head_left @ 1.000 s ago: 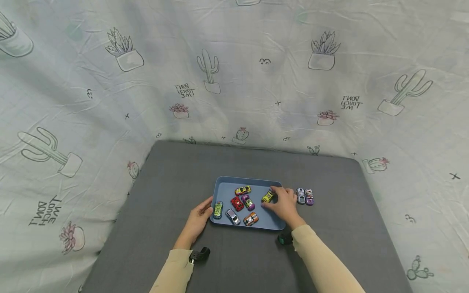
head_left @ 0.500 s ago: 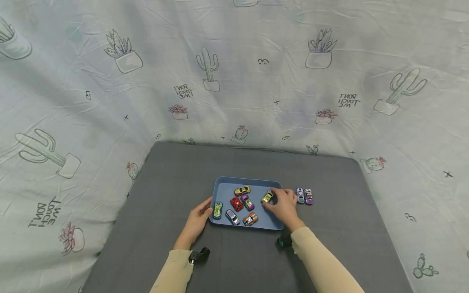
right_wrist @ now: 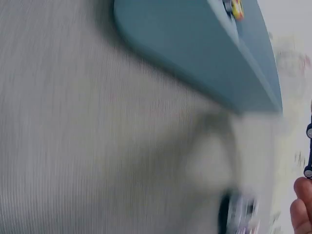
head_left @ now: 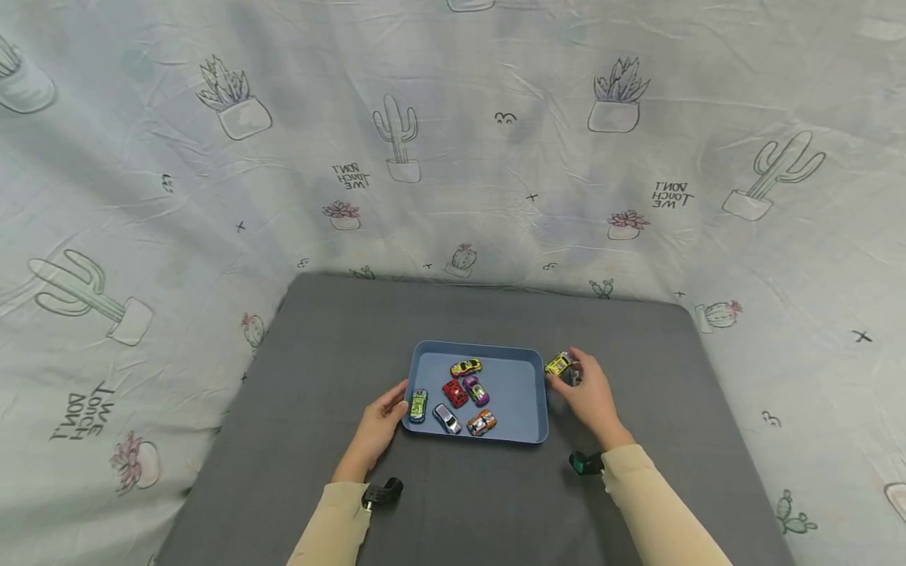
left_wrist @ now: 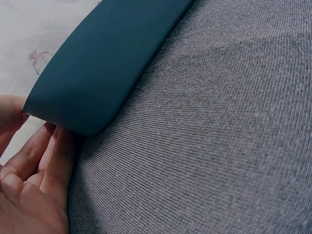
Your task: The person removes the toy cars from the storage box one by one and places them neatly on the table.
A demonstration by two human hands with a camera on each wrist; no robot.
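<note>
My left hand (head_left: 377, 435) grips the left end of a blue tray (head_left: 511, 376); in the left wrist view its thumb is over the rim and its fingers (left_wrist: 57, 161) lie against the outside. Just beyond the tray's right side, my right hand (head_left: 593, 397) pinches a yellow toy car (head_left: 558, 364) between thumb and fingers. The right wrist view catches only the fingertips (right_wrist: 303, 197) and the car's dark wheels (right_wrist: 309, 131) at its edge. A toy car (head_left: 576, 373) is partly hidden by the right hand; a blurred silver car (right_wrist: 241, 212) shows on the cloth in the right wrist view.
Inside the tray lie a green car (head_left: 418, 406), a silver car (head_left: 447, 419), an orange car (head_left: 482, 423), a red car (head_left: 455, 393), a purple car (head_left: 476, 391) and a yellow-red car (head_left: 465, 368). Grey cloth (head_left: 467, 503) covers the table; a printed curtain (head_left: 467, 141) stands behind.
My right hand has lifted the yellow car from the tray's right part and carried it rightward past the rim. It now covers most of the two cars there. The left hand stays at the tray.
</note>
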